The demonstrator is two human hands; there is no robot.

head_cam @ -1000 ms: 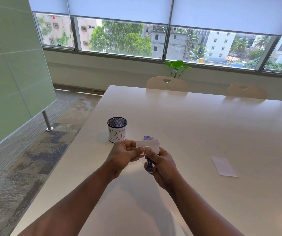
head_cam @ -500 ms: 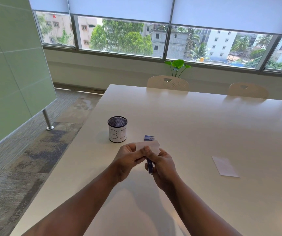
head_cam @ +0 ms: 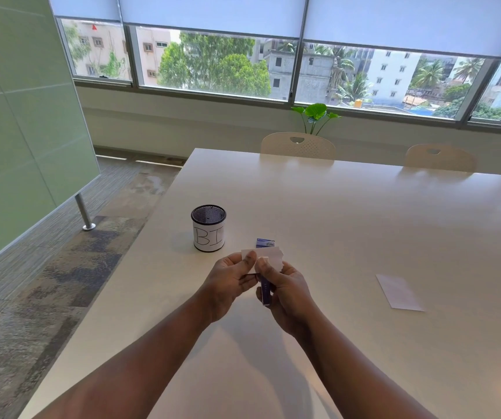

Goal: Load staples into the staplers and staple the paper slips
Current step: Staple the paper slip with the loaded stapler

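left hand [head_cam: 231, 279] pinches the paper slip [head_cam: 268, 257] – right hand [head_cam: 285, 290] grips the stapler [head_cam: 265, 293] and slip above the table [head_cam: 333, 225]

My hands [head_cam: 261, 279] hide most of the stapler [head_cam: 265, 293]; the paper slip [head_cam: 268, 257] covers the small box [head_cam: 265, 243] behind it, its print unreadable.

the black mesh pen cup [head_cam: 208, 228] on the table carries a white paper label with the hand-drawn letters "b i" in dark marker. the small blue box [head_cam: 265, 243] just behind the hands has print on it, but it is too small and blurred to read.
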